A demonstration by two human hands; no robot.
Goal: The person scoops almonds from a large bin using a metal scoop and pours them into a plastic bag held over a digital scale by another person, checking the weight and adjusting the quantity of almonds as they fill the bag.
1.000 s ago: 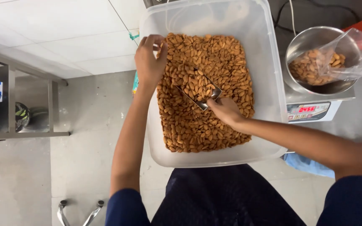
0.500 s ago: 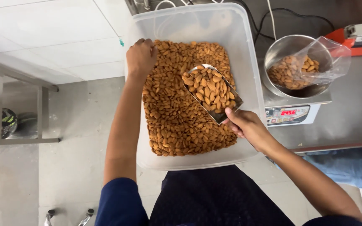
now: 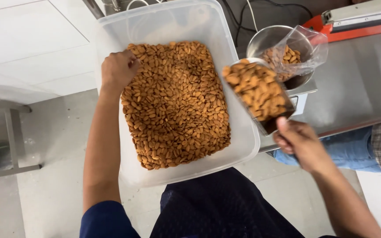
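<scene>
Head view, single entry. Right hand (image 3: 300, 143): fingers closed around the handle of a metal scoop (image 3: 261, 94), which is heaped with brown almonds and held in the air between the clear plastic tub (image 3: 243, 145) and the steel bowl (image 3: 265, 42). Scoop: tilted, mouth toward the bowl, load mounded above its sides. Risk, as a judgement: the heap looks loose enough that a jolt or a steeper tilt could send nuts over the edge onto the steel worktop (image 3: 358, 88) or the floor (image 3: 45, 185) (the gap between tub and bowl lies right beneath it). Left hand (image 3: 119, 69): fingers curled shut at the far left rim of the tub, resting on the almonds (image 3: 175, 105); whether it grips the rim or only a few nuts cannot be told. A slip there could tip the tub, which juts off the worktop edge toward the person. Bowl: lined with a clear plastic bag (image 3: 307, 46), partly filled, standing on a small scale (image 3: 303, 99); the bag's loose mouth could fold inward and deflect a pour. Almonds: whole, skin-on, matt brown, evenly sized, dry-looking.
</scene>
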